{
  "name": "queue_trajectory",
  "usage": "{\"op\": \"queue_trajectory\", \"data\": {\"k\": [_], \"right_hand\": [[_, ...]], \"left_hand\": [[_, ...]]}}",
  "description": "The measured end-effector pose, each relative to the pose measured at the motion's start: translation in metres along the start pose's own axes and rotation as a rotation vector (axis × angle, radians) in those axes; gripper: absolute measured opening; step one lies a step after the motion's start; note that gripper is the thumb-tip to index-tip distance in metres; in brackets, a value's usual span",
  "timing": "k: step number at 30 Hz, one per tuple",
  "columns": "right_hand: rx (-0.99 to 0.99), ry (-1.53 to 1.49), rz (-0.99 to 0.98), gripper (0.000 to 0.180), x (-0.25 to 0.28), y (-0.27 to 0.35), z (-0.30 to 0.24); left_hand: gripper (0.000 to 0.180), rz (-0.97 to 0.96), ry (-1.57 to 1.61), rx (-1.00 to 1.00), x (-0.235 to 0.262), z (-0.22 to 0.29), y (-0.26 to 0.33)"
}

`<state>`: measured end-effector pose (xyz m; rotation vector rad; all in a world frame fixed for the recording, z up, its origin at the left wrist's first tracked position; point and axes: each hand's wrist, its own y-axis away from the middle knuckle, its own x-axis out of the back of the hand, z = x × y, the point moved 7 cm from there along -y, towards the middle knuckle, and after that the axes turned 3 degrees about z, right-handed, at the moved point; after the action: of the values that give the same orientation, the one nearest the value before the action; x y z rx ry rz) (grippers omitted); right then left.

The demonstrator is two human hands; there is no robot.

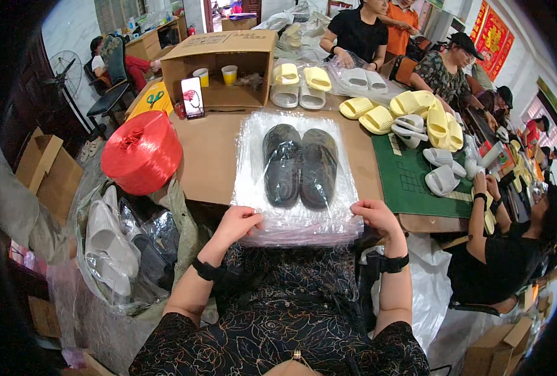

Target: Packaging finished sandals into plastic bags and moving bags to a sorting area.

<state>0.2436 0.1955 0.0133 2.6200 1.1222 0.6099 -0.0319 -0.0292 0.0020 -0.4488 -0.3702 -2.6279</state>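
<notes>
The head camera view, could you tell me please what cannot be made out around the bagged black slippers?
- Head view: left hand fingertips, tucked under the clear bag stack.
- Right hand fingertips, likewise under it.
- Black slippers: surface detail lost in the film's glare.
- Number of bags: too thin to count.

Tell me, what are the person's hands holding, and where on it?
Both hands, left and right, grip the near edge of a clear plastic bag, one near each corner. A pair of black slippers sits inside it.

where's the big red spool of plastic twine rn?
Head view, person's left: the big red spool of plastic twine sits at the brown table's left edge, left of the dark slippers.
</notes>
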Motion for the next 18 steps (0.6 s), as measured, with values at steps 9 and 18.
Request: {"op": "queue_trajectory", "data": {"k": [9,18], "right_hand": [[0.025,-0.207,0.018,0.019,0.0,-0.005,0.003],[0.385,-0.55,0.227,0.015,0.011,-0.007,-0.029]], "left_hand": [[0.02,0.04,0.382,0.059,0.029,-0.001,0.007],[0.013,0.265,0.368,-0.481,0.033,0.027,-0.001]]}}
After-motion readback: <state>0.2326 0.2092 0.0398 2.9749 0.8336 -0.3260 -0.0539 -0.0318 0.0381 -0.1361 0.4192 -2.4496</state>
